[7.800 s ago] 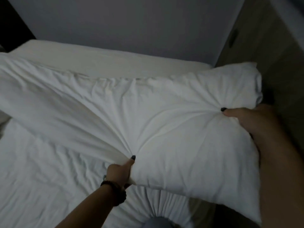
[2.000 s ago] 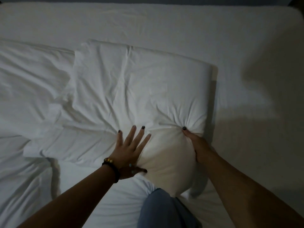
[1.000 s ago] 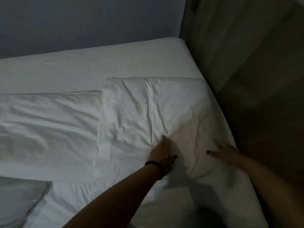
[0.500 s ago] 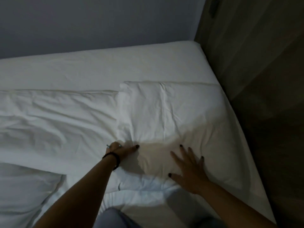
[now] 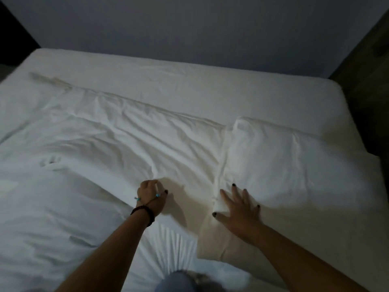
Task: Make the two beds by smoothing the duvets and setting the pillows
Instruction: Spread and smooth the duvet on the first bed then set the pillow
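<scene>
Two white pillows lie side by side across a white bed. The left pillow is long and creased; the right pillow sits near the bed's right edge. My left hand, with a dark bracelet at the wrist, has its fingers curled into the left pillow's near edge and grips the fabric. My right hand lies flat with spread fingers on the near left corner of the right pillow. A rumpled white duvet fills the lower left.
A grey wall stands behind the head of the bed. A dark wooden panel runs along the right side, close to the mattress edge. My knee in blue jeans rests on the gathered sheet at the bottom.
The view has swung left, showing more of the left pillow. My left hand has moved from the seam between the pillows onto the left pillow's edge; my right hand has slid to the right pillow's left corner.
</scene>
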Tool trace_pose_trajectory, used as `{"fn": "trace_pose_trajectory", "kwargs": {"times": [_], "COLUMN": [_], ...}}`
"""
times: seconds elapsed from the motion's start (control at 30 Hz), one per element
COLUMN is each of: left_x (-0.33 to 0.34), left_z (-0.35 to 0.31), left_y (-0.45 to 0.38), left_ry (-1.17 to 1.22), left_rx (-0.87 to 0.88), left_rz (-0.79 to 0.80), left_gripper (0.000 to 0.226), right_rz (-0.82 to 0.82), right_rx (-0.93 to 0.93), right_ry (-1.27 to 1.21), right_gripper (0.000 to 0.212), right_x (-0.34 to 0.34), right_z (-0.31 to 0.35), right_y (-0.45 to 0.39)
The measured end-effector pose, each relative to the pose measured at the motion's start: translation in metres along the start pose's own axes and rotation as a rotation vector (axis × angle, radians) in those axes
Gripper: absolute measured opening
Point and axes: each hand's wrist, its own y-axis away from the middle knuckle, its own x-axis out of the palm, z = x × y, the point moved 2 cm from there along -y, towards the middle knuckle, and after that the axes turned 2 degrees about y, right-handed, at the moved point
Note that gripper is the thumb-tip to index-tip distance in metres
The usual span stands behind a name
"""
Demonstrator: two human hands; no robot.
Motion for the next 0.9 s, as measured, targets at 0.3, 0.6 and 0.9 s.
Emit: {"fn": "trace_pose_trajectory", "kwargs": {"times": [0.3,0.6,0.9], "left_x": [0.052,0.165,0.278], "left_z": [-0.119,-0.217,-0.252], "left_y": [0.053,0.147,0.188], "left_ry": [0.393,-0.619,-0.802], "left_rx": [0.102,0.493,0.51], "left_rz": [0.435,0.215,0.306], "left_gripper": [0.087,0.093,0.103], "right_rz": [-0.44,-0.355,-0.099], "right_rx": [0.332,0.905,0.787], "right_ry": [-0.332,-0.854,-1.443], "right_gripper": [0.058,0.089,0.135], "right_x": [-0.025,-0.007,0.056], "right_z": [-0.124,-0.35,-0.42], "right_y": [0.027,0.14,0.139]}}
